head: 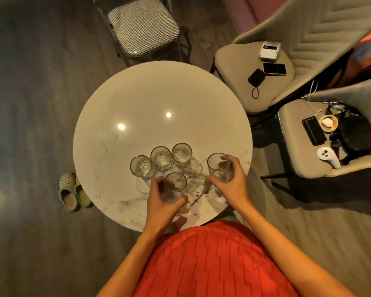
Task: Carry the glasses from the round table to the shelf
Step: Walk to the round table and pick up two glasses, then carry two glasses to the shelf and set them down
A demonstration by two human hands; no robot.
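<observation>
My left hand (pixel 162 195) is wrapped around one glass (pixel 174 187) at the near side of the round table (pixel 137 99), fingers curled about its wall. My right hand (pixel 231 181) grips a second glass (pixel 219 167) near the table's right edge. Three more glasses (pixel 161 157) stand in a row just beyond, close together, upright and untouched.

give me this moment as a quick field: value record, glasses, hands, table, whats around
glasses total: five, all clear and upright
left hand: wrapped around near glass
right hand: wrapped around right glass
free glasses: three in a row, untouched
surface: round table, pale marble look
lifted or resting: cannot tell
shelf: not in view
nearby: shoes on floor at left, chairs at top and right
</observation>
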